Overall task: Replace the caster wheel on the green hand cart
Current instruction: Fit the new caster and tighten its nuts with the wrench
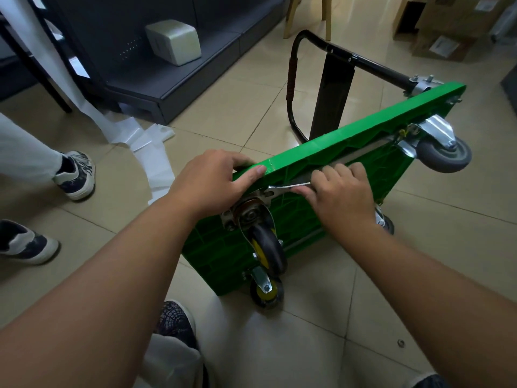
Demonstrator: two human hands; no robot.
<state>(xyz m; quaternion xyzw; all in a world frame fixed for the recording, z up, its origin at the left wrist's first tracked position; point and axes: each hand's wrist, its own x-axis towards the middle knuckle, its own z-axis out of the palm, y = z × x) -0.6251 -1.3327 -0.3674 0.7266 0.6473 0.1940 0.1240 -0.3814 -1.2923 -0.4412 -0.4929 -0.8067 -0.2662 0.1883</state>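
The green hand cart stands on its long edge on the tiled floor, underside facing me. My left hand grips its upper edge above a black caster wheel with a yellow hub. My right hand holds a flat silver wrench whose head sits at that caster's mounting plate. A second yellow-hub caster sits lower at the corner. A grey caster is at the far upper corner. Another wheel is half hidden behind my right wrist.
The cart's black folding handle lies on the floor behind. A loose nut lies on the tiles at the lower right. Another person's shoes stand at the left. Dark shelving, white paper strips and cardboard boxes surround the area.
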